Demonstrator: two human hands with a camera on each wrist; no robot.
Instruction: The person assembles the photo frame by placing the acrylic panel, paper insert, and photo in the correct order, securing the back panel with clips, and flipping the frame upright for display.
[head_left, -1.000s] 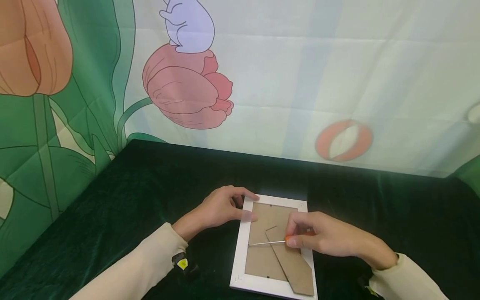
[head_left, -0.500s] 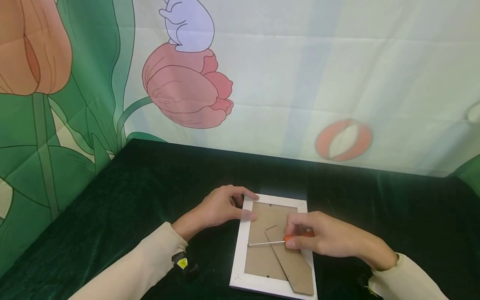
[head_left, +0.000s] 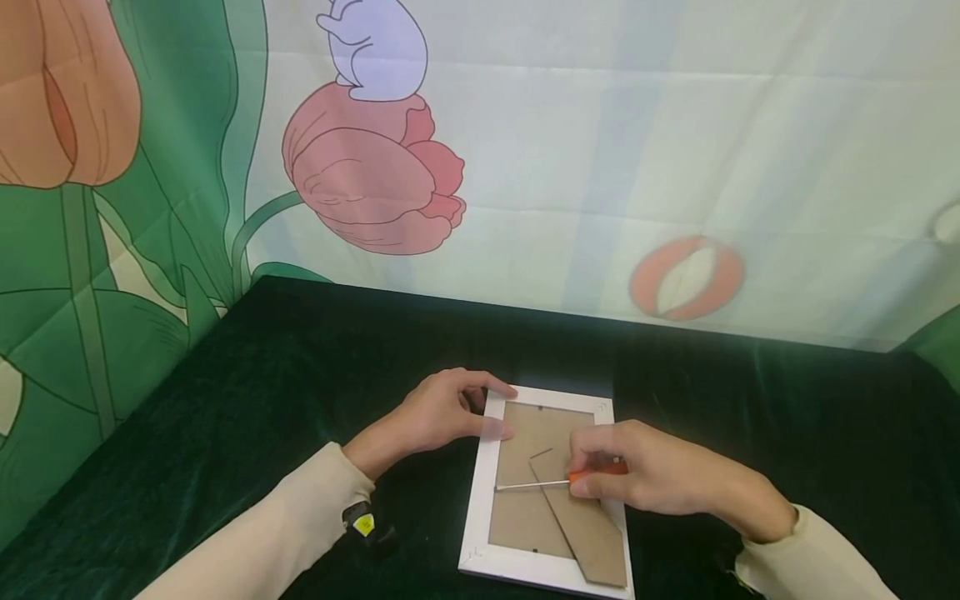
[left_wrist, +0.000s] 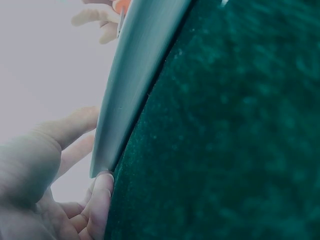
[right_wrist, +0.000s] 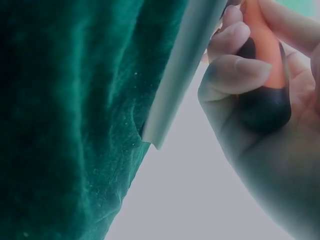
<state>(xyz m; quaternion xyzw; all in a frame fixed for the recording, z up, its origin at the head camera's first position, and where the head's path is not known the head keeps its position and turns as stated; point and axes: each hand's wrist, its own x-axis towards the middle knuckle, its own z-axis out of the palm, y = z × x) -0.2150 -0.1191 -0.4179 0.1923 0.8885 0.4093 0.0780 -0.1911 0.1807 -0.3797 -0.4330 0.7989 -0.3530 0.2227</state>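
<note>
A white picture frame [head_left: 477,517] lies back side up, its brown backing board [head_left: 517,521] and slanted easel leg [head_left: 588,542] showing. My left hand [head_left: 438,414] grips the upper left corner, thumb over the white border and fingertips at the far edge. In my right hand [head_left: 656,472] is a screwdriver [head_left: 534,485], pinched by its handle above the leg. Its thin shaft points left, and the tip is at the inner left edge of the border, by a small dark tab. The right wrist view shows the orange and black handle [right_wrist: 267,55] between the fingers.
Dark green velvet cloth [head_left: 300,375] covers the table under the frame. Behind the table hangs a printed curtain [head_left: 540,167] with flowers and a rabbit. Small dark tabs [head_left: 536,550] sit along the inner border.
</note>
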